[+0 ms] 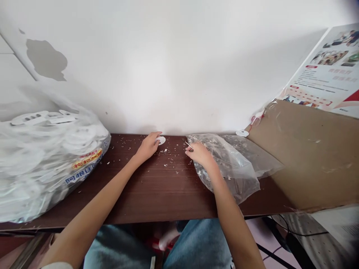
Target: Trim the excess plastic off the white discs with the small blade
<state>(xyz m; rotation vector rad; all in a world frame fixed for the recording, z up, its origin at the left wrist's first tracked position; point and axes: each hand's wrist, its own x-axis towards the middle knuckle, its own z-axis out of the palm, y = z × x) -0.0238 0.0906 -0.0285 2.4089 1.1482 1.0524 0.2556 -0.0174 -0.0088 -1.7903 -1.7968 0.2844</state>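
Near the back of the dark brown table (168,194), my left hand (148,145) has its thumb and fingers closed on the edge of a small white disc (161,140). To its right, my right hand (198,152) pinches a thin, light-coloured stick (189,145) whose tip points up and left. That hand is beside a clear plastic bag (238,175) holding many small grey and white pieces. Small white scraps (165,150) lie scattered on the table between and around both hands.
A large clear bag (56,149) full of white discs fills the left side. Another white disc (242,133) lies at the back right. A brown cardboard panel (314,153) stands on the right, with a printed poster (328,74) above. The white wall (174,67) rises behind the table.
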